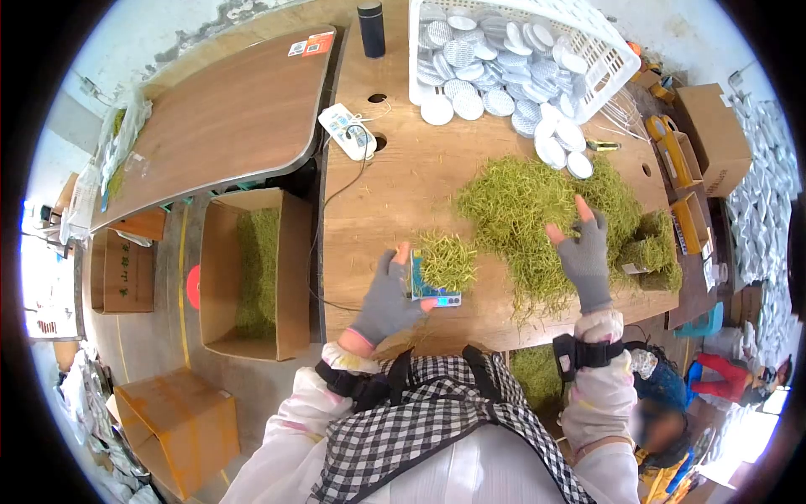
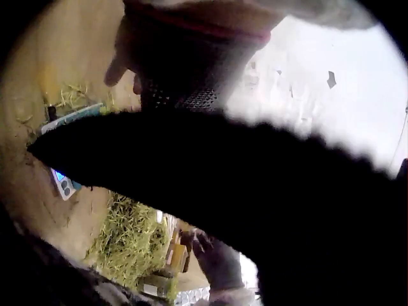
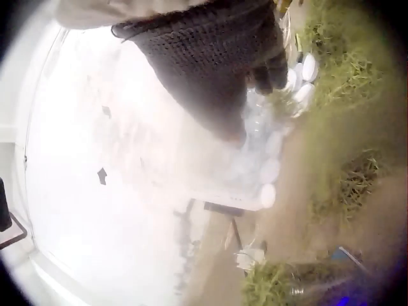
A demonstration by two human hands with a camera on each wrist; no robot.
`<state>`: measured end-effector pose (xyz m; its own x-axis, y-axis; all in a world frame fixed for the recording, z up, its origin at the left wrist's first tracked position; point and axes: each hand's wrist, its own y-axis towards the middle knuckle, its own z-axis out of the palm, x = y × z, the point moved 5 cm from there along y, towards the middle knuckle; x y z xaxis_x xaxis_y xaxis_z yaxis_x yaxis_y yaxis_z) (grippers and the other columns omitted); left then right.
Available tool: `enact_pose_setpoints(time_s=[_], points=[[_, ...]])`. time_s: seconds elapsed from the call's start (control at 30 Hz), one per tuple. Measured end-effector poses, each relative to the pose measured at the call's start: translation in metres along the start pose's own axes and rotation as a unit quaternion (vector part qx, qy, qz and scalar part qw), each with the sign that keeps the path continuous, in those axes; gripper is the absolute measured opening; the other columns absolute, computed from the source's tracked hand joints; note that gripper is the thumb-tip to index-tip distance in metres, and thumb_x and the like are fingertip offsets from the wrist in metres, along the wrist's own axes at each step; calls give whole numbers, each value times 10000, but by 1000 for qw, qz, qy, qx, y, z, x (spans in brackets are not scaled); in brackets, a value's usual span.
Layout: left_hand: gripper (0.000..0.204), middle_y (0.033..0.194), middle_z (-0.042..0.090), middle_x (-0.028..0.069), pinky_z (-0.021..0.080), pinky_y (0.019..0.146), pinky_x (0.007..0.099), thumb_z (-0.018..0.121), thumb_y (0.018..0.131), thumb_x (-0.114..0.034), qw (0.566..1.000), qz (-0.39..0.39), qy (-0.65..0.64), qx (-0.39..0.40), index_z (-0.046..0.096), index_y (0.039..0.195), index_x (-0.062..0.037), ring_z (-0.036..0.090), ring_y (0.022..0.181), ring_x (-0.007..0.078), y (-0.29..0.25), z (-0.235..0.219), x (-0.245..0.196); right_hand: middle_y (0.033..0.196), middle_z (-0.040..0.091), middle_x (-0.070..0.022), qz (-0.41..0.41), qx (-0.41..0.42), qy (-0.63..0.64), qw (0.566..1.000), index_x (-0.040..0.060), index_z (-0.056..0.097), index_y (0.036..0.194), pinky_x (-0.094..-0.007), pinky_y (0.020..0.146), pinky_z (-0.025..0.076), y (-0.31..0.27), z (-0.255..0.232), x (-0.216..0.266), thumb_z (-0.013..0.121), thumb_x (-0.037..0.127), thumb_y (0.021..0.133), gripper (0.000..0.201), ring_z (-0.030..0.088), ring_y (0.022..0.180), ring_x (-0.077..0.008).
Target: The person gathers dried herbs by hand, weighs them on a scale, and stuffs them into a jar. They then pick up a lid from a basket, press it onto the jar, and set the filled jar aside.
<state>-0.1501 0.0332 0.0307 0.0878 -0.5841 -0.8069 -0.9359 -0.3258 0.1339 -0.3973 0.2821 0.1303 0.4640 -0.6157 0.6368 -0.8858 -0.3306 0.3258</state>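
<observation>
Your left hand (image 1: 386, 296) is spread beside the scale (image 1: 452, 301), its thumb at the display end; a clump of grass (image 1: 447, 262) sits on top. Your right hand (image 1: 585, 259) is over the big pile (image 1: 525, 210) on the desk (image 1: 386, 197), thumb and forefinger apart; you can't tell whether its other fingers hold strands. Beyond the pile, discs (image 1: 499, 71) fill the basket (image 1: 611, 80).

scale (image 1: 452, 300) partly hidden, basket (image 1: 615, 63) cut off
</observation>
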Motion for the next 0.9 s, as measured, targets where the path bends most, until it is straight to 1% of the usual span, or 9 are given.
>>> enact_pose_setpoints(time_s=[0.07, 0.13, 0.2, 0.3, 0.43, 0.5, 0.57, 0.77, 0.9], points=[[1105, 1469, 374, 349, 408, 1124, 481, 876, 747, -462, 995, -39, 85, 29, 299, 1548, 34, 436, 1345, 518, -8, -8, 17, 1188, 584, -173, 15, 33, -25, 999, 61, 628, 1321, -379, 851, 532, -21, 5, -18, 848, 257, 828, 574, 591, 1017, -265], [1103, 1466, 376, 351, 418, 1118, 481, 886, 724, -444, 981, -79, 169, 60, 319, 1534, 45, 433, 1342, 527, -10, -18, 21, 1157, 610, -182, -35, 155, -15, 987, 60, 648, 1289, -388, 856, 538, -52, 24, -28, 829, 255, 834, 527, 623, 985, -280], [1062, 1455, 385, 354, 435, 1102, 487, 876, 694, -416, 933, -183, 276, 142, 367, 1488, 71, 430, 1331, 536, -13, -32, 22, 1106, 651, -178, 35, 313, -28, 949, 63, 663, 1263, -398, 856, 547, -90, 49, -47, 803, 304, 847, 501, 654, 941, -297], [1011, 1457, 389, 347, 440, 1090, 494, 854, 698, -414, 930, -187, 289, 130, 400, 1456, 77, 432, 1331, 521, -17, -41, 26, 1064, 683, -184, 102, 469, -14, 877, 43, 673, 1210, -424, 839, 551, -139, 75, -48, 775, 406, 859, 516, 677, 915, -334], [1022, 1456, 389, 348, 438, 1089, 490, 838, 710, -428, 953, -140, 249, 104, 380, 1485, 58, 444, 1322, 516, -22, -35, 39, 1022, 685, -198, 40, 478, -4, 877, 6, 673, 1130, -441, 813, 550, -156, 87, -41, 792, 436, 846, 528, 673, 899, -357], [1034, 1454, 391, 353, 429, 1099, 484, 840, 742, -438, 981, -37, 187, 45, 348, 1521, 33, 452, 1319, 513, -18, -29, 32, 1003, 685, -195, 44, 459, 8, 887, 3, 665, 1133, -434, 802, 549, -152, 90, -40, 802, 439, 838, 543, 671, 890, -353], [1037, 1459, 389, 359, 421, 1107, 482, 834, 767, -450, 989, -23, 138, 48, 327, 1539, 21, 450, 1324, 515, -14, -23, 28, 984, 685, -191, 49, 439, 21, 897, 1, 656, 1136, -428, 791, 549, -147, 94, -36, 812, 442, 831, 559, 668, 880, -349], [1013, 1475, 404, 358, 402, 1124, 482, 798, 848, -470, 997, 7, 42, 65, 272, 1586, -18, 452, 1344, 503, 6, -14, 3, 996, 649, -184, 80, 371, 84, 921, 14, 560, 1375, -391, 773, 542, -121, 95, 9, 876, 351, 783, 750, 648, 843, -313], [951, 1456, 450, 340, 390, 1132, 482, 769, 884, -444, 997, 5, 11, 80, 285, 1591, -30, 455, 1350, 494, 18, -8, -8, 1106, 610, -166, 8, 302, 92, 949, 59, 497, 1463, -382, 771, 542, -106, 92, 43, 877, 313, 789, 815, 632, 860, -282]])
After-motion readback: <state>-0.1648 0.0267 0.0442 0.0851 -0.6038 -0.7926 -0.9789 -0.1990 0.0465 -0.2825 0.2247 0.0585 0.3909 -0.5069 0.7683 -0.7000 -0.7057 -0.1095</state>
